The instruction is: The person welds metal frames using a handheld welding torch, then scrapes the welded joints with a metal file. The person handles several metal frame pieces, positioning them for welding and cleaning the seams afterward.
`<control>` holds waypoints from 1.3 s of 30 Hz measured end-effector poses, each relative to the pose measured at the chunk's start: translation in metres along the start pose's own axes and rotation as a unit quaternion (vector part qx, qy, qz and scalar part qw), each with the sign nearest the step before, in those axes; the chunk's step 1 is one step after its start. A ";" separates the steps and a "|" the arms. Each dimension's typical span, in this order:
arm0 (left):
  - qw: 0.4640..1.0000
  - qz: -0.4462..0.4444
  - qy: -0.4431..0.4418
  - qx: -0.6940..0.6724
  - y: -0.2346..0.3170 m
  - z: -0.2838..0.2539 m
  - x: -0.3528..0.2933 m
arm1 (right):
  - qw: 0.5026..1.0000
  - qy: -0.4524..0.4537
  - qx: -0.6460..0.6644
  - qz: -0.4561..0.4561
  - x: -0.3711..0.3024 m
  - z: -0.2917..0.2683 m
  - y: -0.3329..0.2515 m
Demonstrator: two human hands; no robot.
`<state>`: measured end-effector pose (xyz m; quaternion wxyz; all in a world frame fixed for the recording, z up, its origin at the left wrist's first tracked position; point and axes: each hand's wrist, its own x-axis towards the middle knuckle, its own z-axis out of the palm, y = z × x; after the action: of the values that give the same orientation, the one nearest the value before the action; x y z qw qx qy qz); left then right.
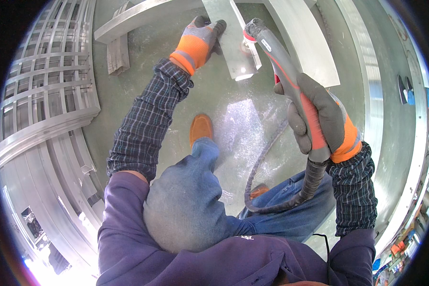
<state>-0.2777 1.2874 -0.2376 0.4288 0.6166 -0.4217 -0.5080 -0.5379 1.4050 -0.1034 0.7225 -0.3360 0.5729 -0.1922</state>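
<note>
My left hand [199, 42], in a grey and orange work glove, grips the left edge of a flat silver metal bar [231, 45]. The fingers are partly hidden beneath it. In a matching glove, my right hand [321, 114] is wrapped round the body of a grey and red angle grinder [291, 78]. The tool's head rests at the right side of the bar, beside a narrow raised edge. Contact between its disc and the metal cannot be made out. From its rear, a dark wrapped cord [271, 206] loops down across my leg.
Long metal beams [305, 40] lie beyond and right of the bar; another beam [133, 20] crosses at the far left. Stacked metal grilles [47, 81] stand on the left, above flat panels [45, 190]. Bright dust covers the green floor [176, 128] near my brown shoe [201, 127].
</note>
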 end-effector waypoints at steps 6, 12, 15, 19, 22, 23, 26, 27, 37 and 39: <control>1.000 0.015 -0.010 0.020 -0.004 -0.002 0.003 | 1.000 -0.006 0.019 0.009 -0.003 -0.005 0.006; 0.999 0.042 -0.005 0.031 -0.014 -0.006 0.009 | 1.000 -0.003 0.015 0.004 -0.006 -0.003 0.010; 0.997 0.040 -0.010 0.062 -0.013 -0.005 0.011 | 1.000 -0.010 0.024 0.004 -0.007 -0.007 0.012; 1.000 0.011 0.001 0.029 -0.005 -0.002 0.004 | 0.999 -0.014 0.028 0.007 -0.010 -0.007 0.011; 1.000 0.003 0.004 0.010 -0.005 -0.002 0.003 | 0.999 -0.017 0.028 0.005 -0.012 -0.007 0.013; 1.000 0.002 0.005 0.014 -0.005 -0.003 0.003 | 1.000 -0.014 0.027 0.006 -0.013 -0.006 0.013; 1.000 -0.003 0.003 0.021 -0.006 -0.004 0.005 | 1.000 -0.010 0.027 0.007 -0.014 -0.007 0.015; 1.000 -0.004 0.000 0.020 -0.006 -0.005 0.005 | 1.000 -0.013 0.028 0.005 -0.015 -0.007 0.015; 1.000 0.005 -0.001 -0.023 -0.006 -0.003 0.005 | 0.999 -0.026 0.042 0.008 -0.017 -0.011 0.020; 1.000 -0.003 0.002 -0.018 -0.009 -0.004 0.009 | 0.999 -0.030 0.041 0.013 -0.019 -0.011 0.019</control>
<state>-0.2714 1.2816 -0.2481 0.4391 0.6108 -0.4096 -0.5161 -0.5550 1.4279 -0.1051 0.7549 -0.3048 0.5467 -0.1959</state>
